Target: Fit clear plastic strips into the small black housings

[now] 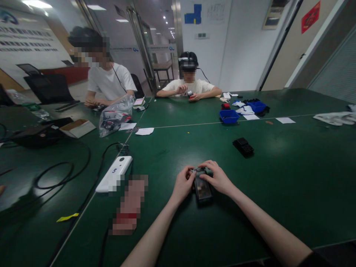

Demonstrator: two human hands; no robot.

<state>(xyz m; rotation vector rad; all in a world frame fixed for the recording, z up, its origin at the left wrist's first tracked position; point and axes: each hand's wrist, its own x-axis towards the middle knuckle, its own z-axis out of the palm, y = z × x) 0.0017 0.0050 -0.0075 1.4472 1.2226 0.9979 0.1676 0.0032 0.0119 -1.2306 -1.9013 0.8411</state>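
Work in hand: a small dark device (pixel 203 189) lies flat on the green desk (pixel 278 178), close in front of the wearer, lengthwise toward them. Both hands are on its far end.

- Left hand (pixel 183 183): fingers curled and pressed together, pinching the device's upper left corner.
- Right hand (pixel 218 178): fingers bent over the upper right edge, thumb on the top face, gripping.

Progress, as a judgement: mid-handling. The device looks whole and closed, with a glossy panel facing up. Whatever is being fitted or worked at the far end is hidden under the fingertips, so what is done there cannot be told. A separate black block (pixel 243 146) sits untouched, well apart to the right and farther back.

Materials and shapes:
- Device: rectangular, hard casing, matt black sides, reflective face.
- Black block: squat, ridged, dull plastic.
- Desk: smooth green surface with a soft sheen and a pale seam line across it.
- White power strip (pixel 115 173): long, rounded and glossy, with black cables (pixel 55 174) looping off to the left.
- Two blue trays (pixel 228 116): shallow rigid plastic, farther back.
- Crinkled clear bag (pixel 115 115), holding dark parts, beside a flat cardboard box (pixel 78 128).
- Yellow strip (pixel 67 217), thin and papery, near the desk's front left.

Two co-workers in white shirts (pixel 191 87) sit at the far side, hands busy with small items of their own.
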